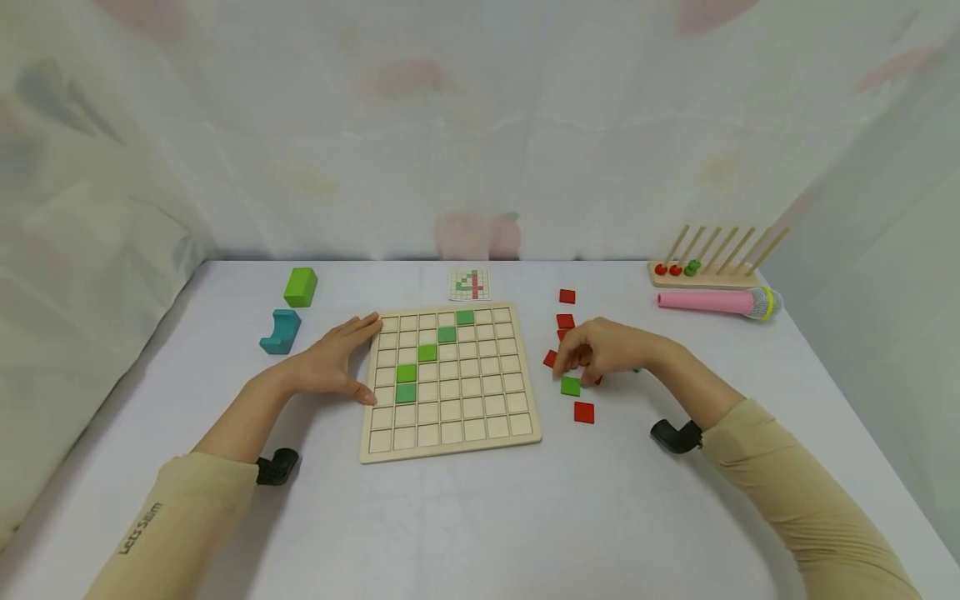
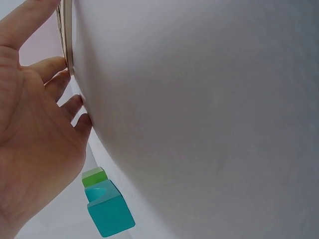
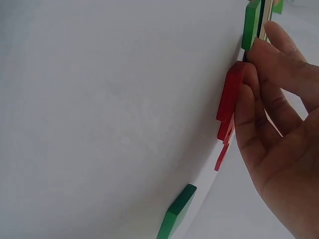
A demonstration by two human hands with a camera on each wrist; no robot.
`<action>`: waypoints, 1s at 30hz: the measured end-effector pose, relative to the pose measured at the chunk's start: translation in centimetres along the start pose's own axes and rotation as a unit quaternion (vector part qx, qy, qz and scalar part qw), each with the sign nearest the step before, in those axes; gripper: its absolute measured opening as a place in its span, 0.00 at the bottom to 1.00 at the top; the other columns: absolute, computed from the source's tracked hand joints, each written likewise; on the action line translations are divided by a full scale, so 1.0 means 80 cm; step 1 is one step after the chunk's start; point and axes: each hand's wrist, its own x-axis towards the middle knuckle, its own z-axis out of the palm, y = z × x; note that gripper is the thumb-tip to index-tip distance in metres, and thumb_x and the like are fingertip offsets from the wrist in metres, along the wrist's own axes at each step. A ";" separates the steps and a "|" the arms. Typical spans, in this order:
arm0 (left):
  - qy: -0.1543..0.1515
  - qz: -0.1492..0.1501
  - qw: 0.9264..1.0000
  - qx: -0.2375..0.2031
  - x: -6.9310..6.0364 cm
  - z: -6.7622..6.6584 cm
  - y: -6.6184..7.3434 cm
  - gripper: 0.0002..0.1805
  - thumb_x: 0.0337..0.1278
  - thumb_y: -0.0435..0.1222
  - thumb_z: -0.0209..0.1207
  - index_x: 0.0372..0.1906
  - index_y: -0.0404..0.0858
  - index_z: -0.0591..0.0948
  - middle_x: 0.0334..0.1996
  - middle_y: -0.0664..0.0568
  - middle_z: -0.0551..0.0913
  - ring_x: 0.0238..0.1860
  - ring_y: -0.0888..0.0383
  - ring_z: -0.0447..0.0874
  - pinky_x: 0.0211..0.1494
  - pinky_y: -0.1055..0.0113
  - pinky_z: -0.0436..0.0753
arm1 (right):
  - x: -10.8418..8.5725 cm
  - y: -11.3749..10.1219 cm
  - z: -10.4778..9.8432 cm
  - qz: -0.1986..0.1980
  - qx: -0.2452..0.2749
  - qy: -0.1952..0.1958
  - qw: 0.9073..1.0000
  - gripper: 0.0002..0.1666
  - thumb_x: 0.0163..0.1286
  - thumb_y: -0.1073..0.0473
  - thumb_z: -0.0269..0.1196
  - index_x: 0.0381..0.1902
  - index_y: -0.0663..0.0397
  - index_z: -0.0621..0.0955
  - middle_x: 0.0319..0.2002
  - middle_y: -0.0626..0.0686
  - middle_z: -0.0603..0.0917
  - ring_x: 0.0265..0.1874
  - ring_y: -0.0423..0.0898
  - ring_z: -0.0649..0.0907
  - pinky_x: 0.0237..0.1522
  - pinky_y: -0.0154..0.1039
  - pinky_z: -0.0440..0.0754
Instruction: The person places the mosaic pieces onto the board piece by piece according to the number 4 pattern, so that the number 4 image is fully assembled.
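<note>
A square wooden grid board (image 1: 451,452) lies on the table, with several green tiles (image 1: 427,352) in a stepped diagonal. My left hand (image 1: 327,360) is spread against the board's left side, thumb on the edge and fingertips at the upper left corner. Right of the board, my right hand (image 1: 606,346) is lowered with bent fingers. Its thumb and index finger stand on either side of a loose green tile (image 1: 571,387) lying flat; whether they pinch it cannot be told. Red tiles (image 3: 232,92) lie close under the other fingers, partly hidden by the hand.
A small pattern card (image 1: 469,284) lies behind the board. At the left are a green block (image 1: 301,287) and a teal arched block (image 1: 281,332). A pink toy microphone (image 1: 705,301) and a peg rack with beads (image 1: 712,276) are back right. One red tile (image 1: 583,412) lies nearer the front.
</note>
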 end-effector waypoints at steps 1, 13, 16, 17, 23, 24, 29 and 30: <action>-0.001 -0.001 1.000 0.000 0.000 0.000 0.000 0.70 0.30 0.54 0.78 0.78 0.33 0.51 0.81 0.41 0.44 0.80 0.32 0.37 0.78 0.33 0.45 | 0.000 0.000 0.001 -0.001 -0.002 0.000 1.000 0.20 0.54 0.73 0.67 0.38 0.44 0.88 0.40 0.48 0.86 0.40 0.45 0.80 0.42 0.33 0.83; -0.002 -0.003 1.000 0.001 -0.001 -0.001 0.001 0.71 0.30 0.54 0.78 0.78 0.33 0.50 0.81 0.41 0.44 0.80 0.33 0.37 0.78 0.33 0.45 | 0.000 -0.008 0.004 -0.016 -0.056 -0.006 0.998 0.20 0.55 0.72 0.66 0.36 0.40 0.89 0.40 0.46 0.83 0.40 0.43 0.79 0.42 0.34 0.82; -0.002 -0.004 1.000 -0.002 0.000 -0.001 0.000 0.71 0.30 0.54 0.79 0.78 0.34 0.50 0.81 0.41 0.44 0.80 0.33 0.36 0.78 0.33 0.45 | 0.001 -0.011 0.004 -0.013 -0.069 -0.008 0.998 0.19 0.56 0.71 0.67 0.36 0.39 0.89 0.40 0.45 0.83 0.40 0.43 0.79 0.42 0.34 0.81; -0.002 -0.005 1.000 -0.002 0.000 -0.001 0.000 0.71 0.30 0.55 0.79 0.78 0.34 0.50 0.81 0.41 0.44 0.80 0.33 0.36 0.78 0.32 0.45 | 0.001 -0.011 0.004 -0.013 -0.074 -0.008 0.997 0.19 0.56 0.71 0.67 0.36 0.39 0.88 0.39 0.45 0.83 0.39 0.43 0.79 0.42 0.34 0.81; -0.002 -0.005 1.000 -0.001 0.000 -0.001 -0.001 0.71 0.30 0.55 0.78 0.78 0.34 0.50 0.81 0.41 0.44 0.80 0.33 0.36 0.78 0.32 0.45 | 0.001 -0.019 0.003 0.006 -0.087 -0.008 0.996 0.16 0.55 0.70 0.70 0.34 0.40 0.86 0.36 0.45 0.82 0.38 0.43 0.79 0.40 0.34 0.81; -0.002 -0.004 1.000 -0.001 0.000 0.000 -0.001 0.71 0.30 0.55 0.78 0.78 0.34 0.50 0.81 0.41 0.44 0.80 0.33 0.36 0.78 0.32 0.45 | 0.001 -0.020 0.003 0.007 -0.086 -0.007 0.996 0.16 0.54 0.69 0.70 0.34 0.41 0.86 0.35 0.46 0.82 0.37 0.43 0.78 0.39 0.34 0.81; -0.002 -0.002 1.000 -0.001 0.000 0.000 -0.002 0.71 0.30 0.55 0.78 0.79 0.34 0.50 0.81 0.41 0.44 0.80 0.33 0.36 0.78 0.32 0.45 | 0.002 -0.019 0.004 0.012 -0.076 0.003 0.997 0.14 0.52 0.70 0.72 0.32 0.47 0.82 0.33 0.48 0.81 0.35 0.43 0.78 0.36 0.34 0.80; -0.002 -0.002 1.000 -0.001 0.000 0.000 -0.002 0.71 0.30 0.55 0.78 0.79 0.34 0.50 0.81 0.41 0.44 0.80 0.33 0.36 0.78 0.32 0.45 | 0.002 -0.019 0.004 0.014 -0.073 0.004 0.997 0.14 0.52 0.70 0.72 0.32 0.48 0.82 0.32 0.48 0.81 0.35 0.43 0.78 0.35 0.35 0.80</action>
